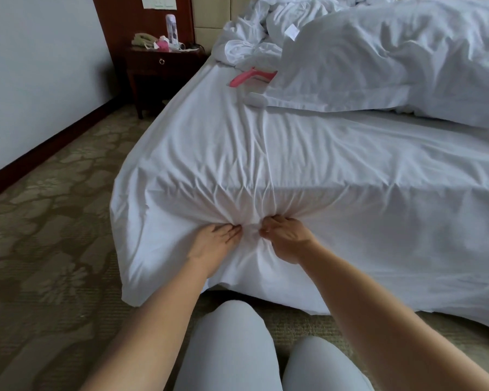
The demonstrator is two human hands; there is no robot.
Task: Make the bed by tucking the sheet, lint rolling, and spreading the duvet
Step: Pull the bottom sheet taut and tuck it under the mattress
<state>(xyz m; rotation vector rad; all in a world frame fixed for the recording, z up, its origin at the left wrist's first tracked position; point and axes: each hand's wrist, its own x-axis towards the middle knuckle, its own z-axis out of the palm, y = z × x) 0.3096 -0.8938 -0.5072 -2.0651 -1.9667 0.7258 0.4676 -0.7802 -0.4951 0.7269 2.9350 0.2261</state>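
A white sheet (237,153) covers the mattress and hangs loose over the foot of the bed down to the floor. At the foot edge my left hand (213,244) presses into the sheet with straight fingers pushed into the gathered fabric. Beside it my right hand (285,239) has its fingers curled into the same bunch of sheet. Creases fan out from the spot where both hands meet. A pink lint roller (250,77) lies on the bed farther up. The white duvet (393,55) is heaped over the right and far side of the bed.
A dark wooden nightstand (161,69) with a phone, a bottle and pink items stands at the far left by the headboard. Patterned carpet (48,221) runs along the left side by the wall. My knees (232,348) are on the floor before the bed.
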